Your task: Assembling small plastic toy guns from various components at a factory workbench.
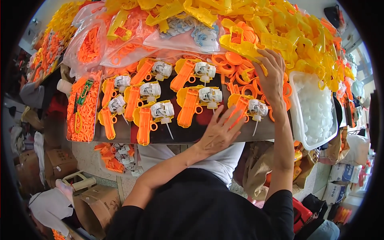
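My left hand (pixel 219 134) lies with fingers stretched and spread at the grip of a half-assembled toy gun (pixel 239 105), which has a yellow shell, an orange insert and a whitish mechanism. Higher up, my right hand (pixel 271 76) curls its fingers over the end of a yellow toy-gun shell (pixel 242 46) at the edge of the heap; the thumb is partly hidden. Left of my hands, several similar guns lie in two uneven rows, among them one gun (pixel 187 110) with its orange trigger ring toward the right. Thin pale stems stick out of some mechanisms.
Yellow shells (pixel 284 32) are heaped along the back, beside bags of orange parts (pixel 134 28). A white tub (pixel 296 120) of translucent pieces stands at the right. At the left, an orange-filled tray (pixel 82 130) holds yellow-handled scissors (pixel 77 120). Cardboard boxes (pixel 96 204) sit on the floor.
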Tool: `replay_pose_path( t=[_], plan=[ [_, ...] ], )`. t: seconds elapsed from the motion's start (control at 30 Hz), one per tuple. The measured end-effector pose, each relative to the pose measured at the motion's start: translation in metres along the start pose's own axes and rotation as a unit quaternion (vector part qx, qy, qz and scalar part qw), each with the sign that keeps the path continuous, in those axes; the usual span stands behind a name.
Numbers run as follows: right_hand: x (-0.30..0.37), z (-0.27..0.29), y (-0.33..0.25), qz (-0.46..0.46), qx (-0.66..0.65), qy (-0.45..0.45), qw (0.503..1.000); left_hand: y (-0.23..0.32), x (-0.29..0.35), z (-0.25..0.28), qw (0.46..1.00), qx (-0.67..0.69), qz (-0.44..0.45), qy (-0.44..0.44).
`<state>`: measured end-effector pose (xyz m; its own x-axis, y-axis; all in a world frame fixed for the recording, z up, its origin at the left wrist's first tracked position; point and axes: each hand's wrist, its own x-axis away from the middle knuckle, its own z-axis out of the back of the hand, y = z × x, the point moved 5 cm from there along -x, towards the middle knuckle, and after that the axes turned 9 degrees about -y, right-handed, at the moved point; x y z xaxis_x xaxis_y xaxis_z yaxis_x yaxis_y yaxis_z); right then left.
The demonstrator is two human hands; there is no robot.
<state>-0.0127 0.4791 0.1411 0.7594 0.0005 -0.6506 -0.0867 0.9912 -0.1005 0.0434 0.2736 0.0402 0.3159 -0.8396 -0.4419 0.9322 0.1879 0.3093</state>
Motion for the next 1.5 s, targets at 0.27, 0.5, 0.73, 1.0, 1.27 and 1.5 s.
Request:
replay_pose_path(
  t=[0.27,0.5,0.73,1.0,1.27,1.5],
  plan=[
    [0.056,0.045,0.0,-0.281,-0.462,0.003,0.841,-0.052,0.038,0.055,0.975,-0.122,0.185,0.017],
    [0.085,0.045,-0.016,-0.317,-0.659,0.076,0.678,-0.058,0.038,0.046,0.977,-0.124,0.173,-0.008],
    [0.084,0.031,-0.009,-0.409,-0.691,-0.022,0.596,-0.029,-0.022,0.125,0.994,-0.015,0.005,0.108],
    [0.112,0.031,-0.013,-0.41,-0.704,-0.089,0.573,-0.011,-0.091,0.077,0.99,0.054,-0.075,-0.103],
    [0.143,0.038,-0.014,-0.289,-0.183,-0.072,0.937,-0.06,-0.078,0.082,0.979,0.148,0.033,-0.135],
    [0.133,0.011,-0.01,-0.299,-0.163,-0.163,0.926,-0.026,-0.056,0.067,0.936,0.169,-0.054,-0.304]
  ],
)
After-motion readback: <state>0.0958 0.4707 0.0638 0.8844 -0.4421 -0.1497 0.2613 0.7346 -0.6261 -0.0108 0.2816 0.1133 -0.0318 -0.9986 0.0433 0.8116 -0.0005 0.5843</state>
